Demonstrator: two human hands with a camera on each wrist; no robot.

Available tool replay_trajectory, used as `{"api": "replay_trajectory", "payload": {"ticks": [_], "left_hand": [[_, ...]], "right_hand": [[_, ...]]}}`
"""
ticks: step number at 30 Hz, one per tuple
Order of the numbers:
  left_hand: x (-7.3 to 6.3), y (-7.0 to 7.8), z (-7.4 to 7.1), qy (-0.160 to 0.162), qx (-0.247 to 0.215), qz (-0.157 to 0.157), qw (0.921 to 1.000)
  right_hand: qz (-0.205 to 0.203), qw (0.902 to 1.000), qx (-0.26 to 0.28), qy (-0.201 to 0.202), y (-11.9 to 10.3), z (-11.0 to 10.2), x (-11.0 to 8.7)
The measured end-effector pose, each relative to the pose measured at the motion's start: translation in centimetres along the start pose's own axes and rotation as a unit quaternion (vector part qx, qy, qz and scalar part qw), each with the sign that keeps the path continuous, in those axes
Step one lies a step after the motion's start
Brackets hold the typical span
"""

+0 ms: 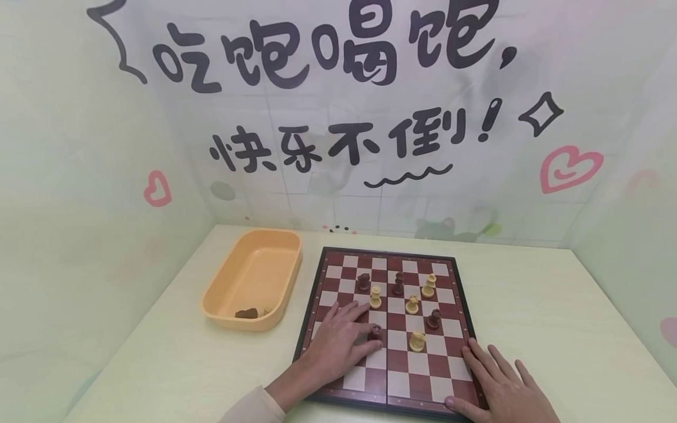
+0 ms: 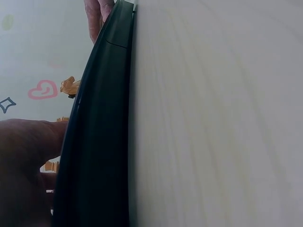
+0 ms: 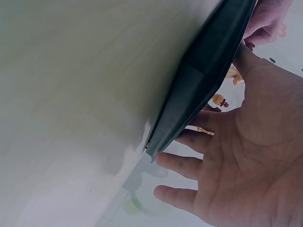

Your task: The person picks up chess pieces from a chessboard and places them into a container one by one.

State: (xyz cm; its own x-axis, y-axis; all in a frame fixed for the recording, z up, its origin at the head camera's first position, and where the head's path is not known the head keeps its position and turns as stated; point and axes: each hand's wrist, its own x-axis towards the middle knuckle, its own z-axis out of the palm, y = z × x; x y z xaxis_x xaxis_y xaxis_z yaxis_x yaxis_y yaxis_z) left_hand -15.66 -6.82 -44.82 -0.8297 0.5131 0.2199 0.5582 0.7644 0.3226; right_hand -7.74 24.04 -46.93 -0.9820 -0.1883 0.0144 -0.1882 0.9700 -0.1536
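Currently, Left Hand Pinches Dark Chess Piece Over Board

The left hand (image 1: 334, 348) has its thumb and forefinger on either side of a dark chess piece (image 1: 376, 334), just left of the middle seam of the chessboard (image 1: 400, 385); whether its base touches the square, I cannot tell. The right hand (image 1: 510, 392) lies with fingers spread along the board's right edge, its thumb at the near corner.

Nearby on the squares stand three other dark pieces and four light ones, including a light horse (image 1: 417, 342) right of the seam and a light queen (image 1: 412, 305) beyond it. Left of the board, an orange tray (image 1: 267, 267) holds a dark piece (image 1: 246, 314) at its near end. Both board and tray rest on a pale table (image 1: 555, 311).
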Motion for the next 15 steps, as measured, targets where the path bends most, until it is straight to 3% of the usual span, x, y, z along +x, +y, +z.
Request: {"api": "replay_trajectory", "payload": {"ticks": [15], "left_hand": [[-0.14, -0.11, -0.38, 0.016, -0.010, -0.007, 0.9998]], "right_hand": [[0.000, 0.9998, 0.011, -0.013, 0.11, -0.10, 0.11]]}}
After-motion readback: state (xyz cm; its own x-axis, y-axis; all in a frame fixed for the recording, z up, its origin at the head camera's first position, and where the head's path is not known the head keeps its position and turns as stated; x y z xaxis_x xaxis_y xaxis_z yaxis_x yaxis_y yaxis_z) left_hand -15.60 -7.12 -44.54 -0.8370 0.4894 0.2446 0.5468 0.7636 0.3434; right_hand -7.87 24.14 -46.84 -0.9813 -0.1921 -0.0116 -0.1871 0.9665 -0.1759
